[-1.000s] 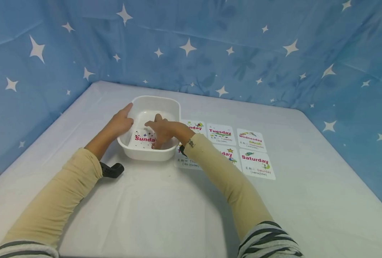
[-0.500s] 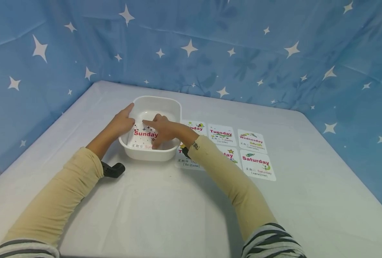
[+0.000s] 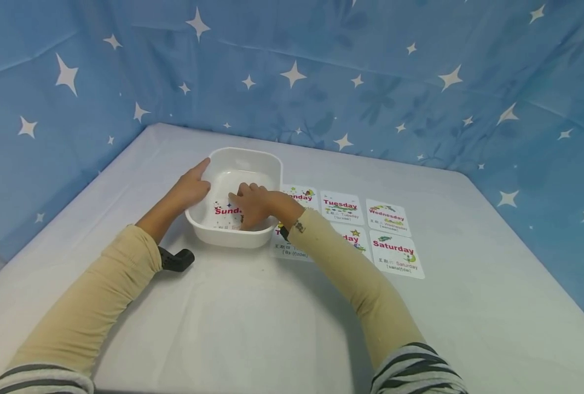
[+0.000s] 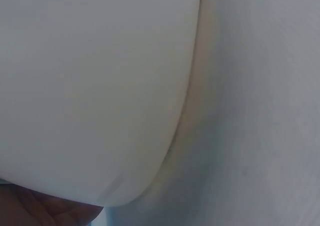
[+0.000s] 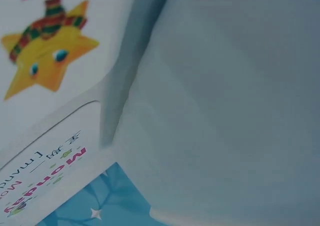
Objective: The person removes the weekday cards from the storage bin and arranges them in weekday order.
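In the head view my left hand [image 3: 189, 190] holds the left rim of a white plastic basin [image 3: 238, 238], its index finger stretched along the rim. Part of that hand shows below the basin's wall in the left wrist view. My right hand [image 3: 257, 205] reaches down inside the basin, fingers bent over a white card [image 3: 225, 220] printed "Sunday" in red. The palm and wrist cover the card's right part; whether the fingers pinch it I cannot tell. The basin's wall [image 5: 215, 100] fills much of the right wrist view.
Right of the basin lie two rows of weekday cards, among them Tuesday [image 3: 340, 208], Wednesday [image 3: 387, 217] and Saturday [image 3: 395, 253]. My right forearm crosses over the lower row. A blue curtain [image 3: 321, 98] with white stars stands behind the white-covered table [image 3: 252, 328].
The right index finger, straight half a second ago, is now bent down onto the Sunday card. The card sits slightly lower and further right in the basin. The left hand stays on the rim.
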The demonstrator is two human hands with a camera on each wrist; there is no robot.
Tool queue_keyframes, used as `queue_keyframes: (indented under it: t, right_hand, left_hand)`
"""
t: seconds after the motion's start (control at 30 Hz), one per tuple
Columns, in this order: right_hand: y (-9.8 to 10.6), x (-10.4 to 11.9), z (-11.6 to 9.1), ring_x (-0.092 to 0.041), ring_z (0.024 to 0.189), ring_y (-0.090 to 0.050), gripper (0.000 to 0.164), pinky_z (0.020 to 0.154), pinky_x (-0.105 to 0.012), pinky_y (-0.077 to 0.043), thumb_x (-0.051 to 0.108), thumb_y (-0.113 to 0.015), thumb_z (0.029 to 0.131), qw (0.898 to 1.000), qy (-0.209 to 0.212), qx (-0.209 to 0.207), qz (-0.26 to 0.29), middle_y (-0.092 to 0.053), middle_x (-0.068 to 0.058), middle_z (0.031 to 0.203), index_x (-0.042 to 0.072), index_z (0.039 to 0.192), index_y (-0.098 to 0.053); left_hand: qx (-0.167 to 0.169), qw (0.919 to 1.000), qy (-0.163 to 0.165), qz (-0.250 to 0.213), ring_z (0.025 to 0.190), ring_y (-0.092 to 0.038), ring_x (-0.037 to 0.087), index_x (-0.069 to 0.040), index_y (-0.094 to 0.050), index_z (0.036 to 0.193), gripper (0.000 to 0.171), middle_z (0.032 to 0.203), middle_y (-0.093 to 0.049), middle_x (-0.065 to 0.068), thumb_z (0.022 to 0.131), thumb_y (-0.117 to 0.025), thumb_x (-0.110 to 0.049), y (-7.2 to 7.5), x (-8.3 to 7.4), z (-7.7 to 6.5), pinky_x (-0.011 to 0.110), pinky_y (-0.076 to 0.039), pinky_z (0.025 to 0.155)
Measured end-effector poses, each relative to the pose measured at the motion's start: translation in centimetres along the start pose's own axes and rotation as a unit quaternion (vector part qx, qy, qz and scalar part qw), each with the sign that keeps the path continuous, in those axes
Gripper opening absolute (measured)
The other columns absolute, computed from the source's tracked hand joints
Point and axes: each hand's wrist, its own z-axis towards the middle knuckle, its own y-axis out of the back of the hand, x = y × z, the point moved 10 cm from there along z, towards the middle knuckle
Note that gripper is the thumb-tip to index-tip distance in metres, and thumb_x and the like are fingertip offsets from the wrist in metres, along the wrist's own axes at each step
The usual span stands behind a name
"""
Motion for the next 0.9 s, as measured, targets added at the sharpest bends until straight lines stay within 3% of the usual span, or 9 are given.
queue_keyframes:
  t: [0.23, 0.5, 0.7, 0.9]
  right_hand:
    - [3.1, -1.5, -2.4, -0.022, 0.125, -0.031, 0.103, 0.102, -0.040, -0.029, 0.058, -0.069, 0.067, 0.992, 0.007, -0.123, 0.037, -0.029, -0.004, 0.143, 0.025, 0.148, -0.013]
    - [5.0, -5.0, -7.2, -0.026, 0.138, -0.020, 0.103, 0.110, -0.051, -0.017, 0.051, -0.072, 0.068, 0.982, 0.004, -0.165, 0.096, -0.023, -0.004, 0.150, 0.024, 0.148, -0.012]
    - [3.7, -7.6, -11.1, -0.024, 0.139, -0.020, 0.104, 0.110, -0.052, -0.017, 0.049, -0.075, 0.066, 0.979, -0.018, -0.167, 0.114, -0.023, -0.002, 0.151, 0.024, 0.147, -0.015]
    - [0.4, -8.9, -16.1, -0.026, 0.136, -0.026, 0.101, 0.104, -0.051, -0.026, 0.045, -0.076, 0.066, 0.983, -0.021, -0.155, 0.101, -0.028, -0.004, 0.149, 0.020, 0.146, -0.021]
  left_hand:
    - [0.002, 1.0000, -0.008, 0.006, 0.140, -0.006, 0.037, -0.009, 0.000, 0.147, 0.071, 0.153, -0.004, 0.017, 0.084, -0.031, -0.002, -0.3, -0.6, -0.1, 0.051, -0.009, 0.114]
    - [0.003, 0.9999, -0.009, 0.006, 0.139, -0.007, 0.038, -0.009, 0.002, 0.147, 0.071, 0.152, -0.003, 0.018, 0.084, -0.030, -0.001, -0.2, -0.5, 0.0, 0.052, -0.012, 0.113]
    - [0.011, 0.9999, -0.006, -0.002, 0.140, -0.003, 0.037, -0.010, 0.004, 0.147, 0.071, 0.153, 0.000, 0.017, 0.084, -0.030, -0.001, -0.4, -0.2, -0.1, 0.051, -0.007, 0.114]
    - [0.010, 0.9999, 0.000, 0.004, 0.139, -0.003, 0.038, -0.011, 0.004, 0.147, 0.070, 0.153, 0.001, 0.017, 0.086, -0.029, -0.003, -0.4, -0.2, -0.5, 0.054, -0.008, 0.113]
